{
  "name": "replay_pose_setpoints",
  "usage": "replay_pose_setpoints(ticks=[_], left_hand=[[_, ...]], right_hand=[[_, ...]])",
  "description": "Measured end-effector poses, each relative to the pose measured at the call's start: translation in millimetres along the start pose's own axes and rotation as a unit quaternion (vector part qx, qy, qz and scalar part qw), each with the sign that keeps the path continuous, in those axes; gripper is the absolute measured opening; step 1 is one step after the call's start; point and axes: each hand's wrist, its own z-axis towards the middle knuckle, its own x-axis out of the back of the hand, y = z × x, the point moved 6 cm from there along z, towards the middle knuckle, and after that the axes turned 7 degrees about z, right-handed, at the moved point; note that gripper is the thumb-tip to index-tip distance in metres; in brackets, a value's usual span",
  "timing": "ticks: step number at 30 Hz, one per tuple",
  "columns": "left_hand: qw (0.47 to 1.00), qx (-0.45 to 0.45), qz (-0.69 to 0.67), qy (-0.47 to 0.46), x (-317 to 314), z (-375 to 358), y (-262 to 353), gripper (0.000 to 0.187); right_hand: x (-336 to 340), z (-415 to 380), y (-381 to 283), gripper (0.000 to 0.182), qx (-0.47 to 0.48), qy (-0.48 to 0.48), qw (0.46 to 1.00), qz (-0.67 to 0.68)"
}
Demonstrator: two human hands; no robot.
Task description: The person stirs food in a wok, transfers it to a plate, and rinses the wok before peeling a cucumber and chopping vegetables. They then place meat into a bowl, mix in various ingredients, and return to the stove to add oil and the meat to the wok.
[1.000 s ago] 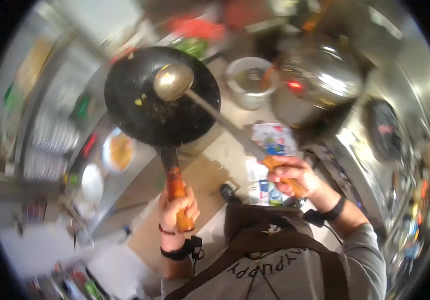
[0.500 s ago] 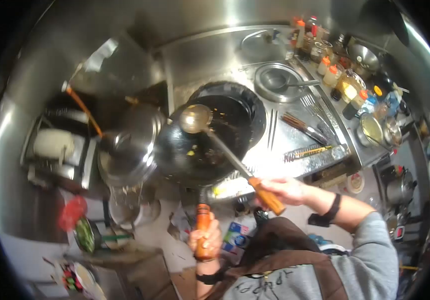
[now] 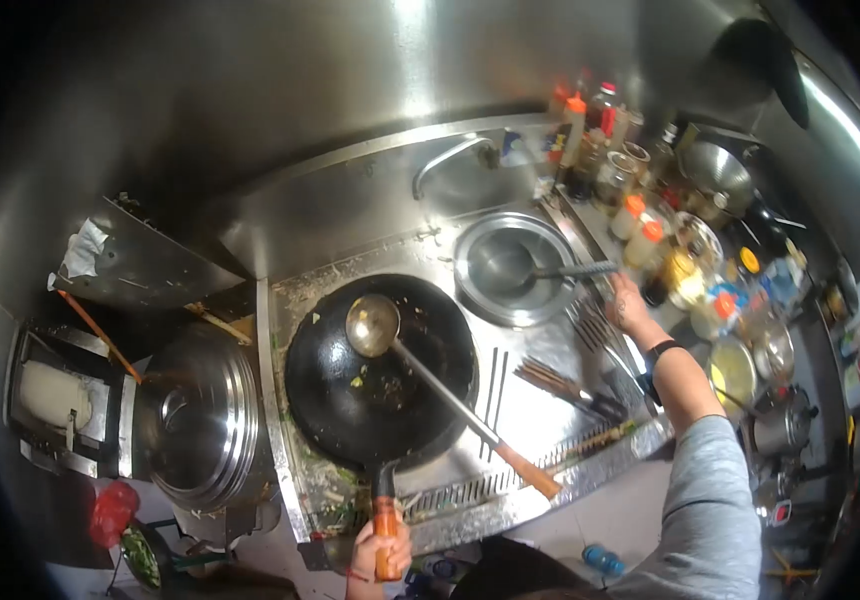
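My left hand (image 3: 382, 550) is wrapped round the orange-brown wooden handle of a black wok (image 3: 335, 440), which sits on the stove. In the wok are oily residue and small yellow bits. A long metal ladle (image 3: 450, 402) rests across it, bowl inside and wooden handle end over the stove's front edge; neither hand is on it. My right hand (image 3: 632, 308) is closed at the end of the handle of a dipper (image 3: 575, 270). The dipper's head lies in a round metal basin (image 3: 462, 275) right of the wok.
Chopsticks (image 3: 495, 400), a fork-like tool (image 3: 600, 338) and brown-handled utensils (image 3: 560, 385) lie on the steel stove top. Sauce bottles (image 3: 645, 240) and jars crowd the right-hand counter. A lidded steel pot (image 3: 205, 430) stands left. A faucet (image 3: 445, 160) is behind the basin.
My right hand has let go of the ladle, leaving it across the wok, and moved up and right to the dipper's handle. My left hand stays on the wok handle; the view has shifted.
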Motion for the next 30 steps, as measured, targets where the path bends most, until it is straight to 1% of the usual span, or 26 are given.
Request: replay_pose_setpoints(ticks=[1,2,4,5,6,7,8,9,10,11,12,13,14,15,16,17,18,19,20,21,24,25,26,27,28,30], left_hand=[[0.997,0.022,0.045,0.059,3,-3,2,0.03],[0.997,0.012,0.044,0.068,1,-7,5,0.03],[0.97,-0.009,-0.048,0.237,13,-18,10,0.058],[0.988,-0.034,0.125,0.086,-9,-18,26,0.043],[0.987,-0.035,0.126,0.091,-5,-23,29,0.043],[0.963,-0.024,0.213,0.164,8,-36,26,0.04],[0.926,-0.011,0.295,0.234,20,-52,23,0.037],[0.914,0.013,0.323,0.247,32,-63,17,0.039],[0.914,0.013,0.32,0.249,36,-63,20,0.039],[0.91,0.03,0.335,0.242,38,-65,19,0.044],[0.906,0.046,0.351,0.234,35,-65,18,0.05],[0.906,0.044,0.347,0.236,32,-64,18,0.05],[0.894,0.06,0.356,0.267,25,-58,22,0.035],[0.88,0.081,0.363,0.296,20,-58,23,0.02],[0.88,0.086,0.358,0.299,17,-60,21,0.02],[0.882,0.047,0.358,0.303,15,-62,25,0.017],[0.883,0.008,0.357,0.305,14,-63,31,0.014],[0.873,0.013,0.37,0.318,12,-66,35,0.011],[0.878,0.013,0.362,0.313,15,-68,38,0.009],[0.876,0.014,0.363,0.318,14,-68,40,0.008],[0.884,0.009,0.349,0.312,14,-67,43,0.005],[0.876,0.012,0.366,0.315,13,-67,44,0.007],[0.875,0.004,0.374,0.308,20,-66,42,0.008],[0.879,-0.007,0.373,0.297,21,-63,39,0.008],[0.881,-0.018,0.374,0.29,21,-62,38,0.008],[0.88,-0.026,0.37,0.297,27,-57,29,0.009]], right_hand=[[-19,28,19,0.073,0.032,0.009,0.999,-0.023],[-24,46,20,0.074,0.058,0.029,0.997,-0.051],[-48,71,35,0.076,-0.034,-0.054,0.99,-0.123],[-68,81,48,0.066,0.023,0.046,0.969,-0.243],[-56,82,23,0.066,0.025,0.043,0.97,-0.239],[-37,71,-17,0.052,-0.035,-0.143,0.97,-0.195],[-36,54,-38,0.04,-0.093,-0.324,0.93,-0.145],[-45,53,-38,0.04,-0.092,-0.327,0.929,-0.147],[-74,43,-37,0.03,-0.164,-0.407,0.897,0.058],[-100,31,-44,0.021,-0.227,-0.465,0.816,0.258],[-109,20,-59,0.013,-0.279,-0.497,0.691,0.444],[-104,26,-75,0.009,-0.106,-0.498,0.732,0.452],[-101,24,-82,0.009,-0.106,-0.501,0.732,0.45],[-99,24,-83,0.008,-0.165,-0.467,0.725,0.478],[-96,22,-81,0.007,-0.224,-0.43,0.715,0.503],[-93,25,-80,0.008,-0.142,-0.414,0.816,0.377],[-63,17,-89,0.007,-0.168,-0.379,0.83,0.374],[-31,8,-98,0.008,-0.193,-0.343,0.841,0.371],[-11,-3,-101,0.01,-0.254,-0.289,0.856,0.345],[-2,-10,-93,0.014,-0.247,-0.248,0.864,0.361],[33,-45,-92,0.02,-0.236,-0.218,0.868,0.379],[49,-60,-99,0.022,-0.234,-0.216,0.875,0.364],[60,-72,-104,0.022,-0.148,-0.219,0.896,0.358],[65,-86,-102,0.021,-0.198,-0.203,0.894,0.348],[57,-95,-84,0.017,-0.195,-0.202,0.891,0.357],[84,-126,-108,0.014,-0.234,-0.19,0.859,0.414]])
